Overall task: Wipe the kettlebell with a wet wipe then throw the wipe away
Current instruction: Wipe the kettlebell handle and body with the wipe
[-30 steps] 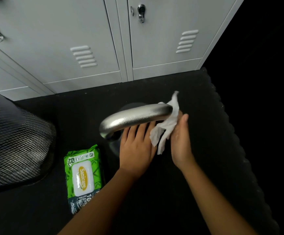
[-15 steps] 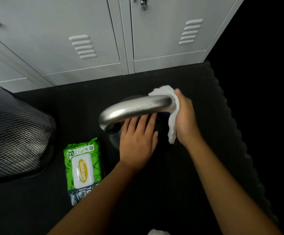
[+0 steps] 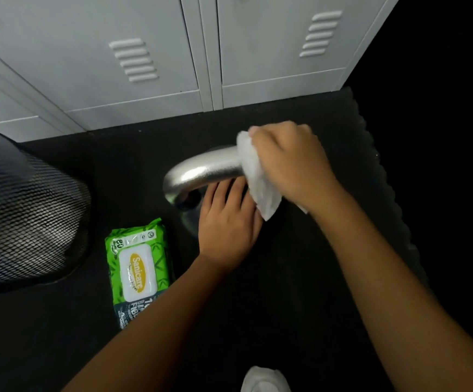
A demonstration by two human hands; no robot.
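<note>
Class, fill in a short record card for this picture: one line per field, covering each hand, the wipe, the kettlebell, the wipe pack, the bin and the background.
right hand: right hand grips the wet wipe, pressed over the right end of the handle
left hand: left hand laid flat on the dark kettlebell body, under the handle
kettlebell: kettlebell, silver handle, on the black floor mat
wipe pack: green wipe pack, lid shut, left of the kettlebell
bin: black mesh bin, far left
background: grey lockers, doors shut

Glossy smooth metal kettlebell handle [image 3: 204,171]; matt floor mat [image 3: 300,278].
</note>
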